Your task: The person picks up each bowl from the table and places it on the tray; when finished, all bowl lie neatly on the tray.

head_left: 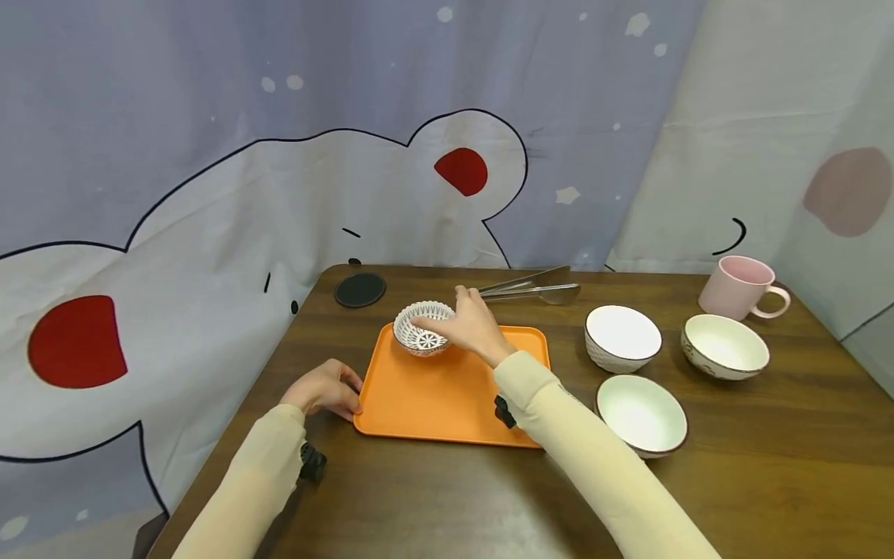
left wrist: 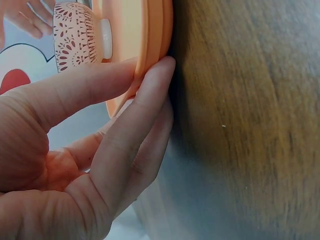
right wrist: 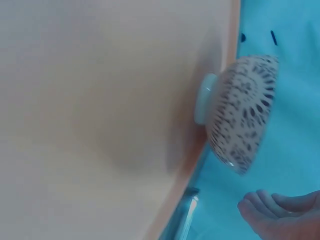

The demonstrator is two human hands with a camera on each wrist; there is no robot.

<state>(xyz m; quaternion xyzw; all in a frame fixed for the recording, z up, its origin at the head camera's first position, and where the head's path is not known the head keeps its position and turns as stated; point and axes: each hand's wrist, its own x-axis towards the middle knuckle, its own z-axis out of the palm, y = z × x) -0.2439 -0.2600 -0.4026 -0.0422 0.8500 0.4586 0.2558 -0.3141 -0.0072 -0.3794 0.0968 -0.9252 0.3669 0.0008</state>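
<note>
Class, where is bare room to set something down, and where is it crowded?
Bare: on the orange tray, in front of the patterned bowl; on the wooden table before the tray, between the sleeves, and right of the pale green bowl. Crowded: right of the tray, where that bowl, the white bowl, cream bowl and pink mug cluster.

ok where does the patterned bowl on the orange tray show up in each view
Head: the patterned bowl sits slightly left of and below centre.
Left wrist: the patterned bowl is at upper left, seen side-on.
Right wrist: the patterned bowl is right of centre, also side-on.
Shared landmark: the orange tray, washed pale in the right wrist view.
</note>
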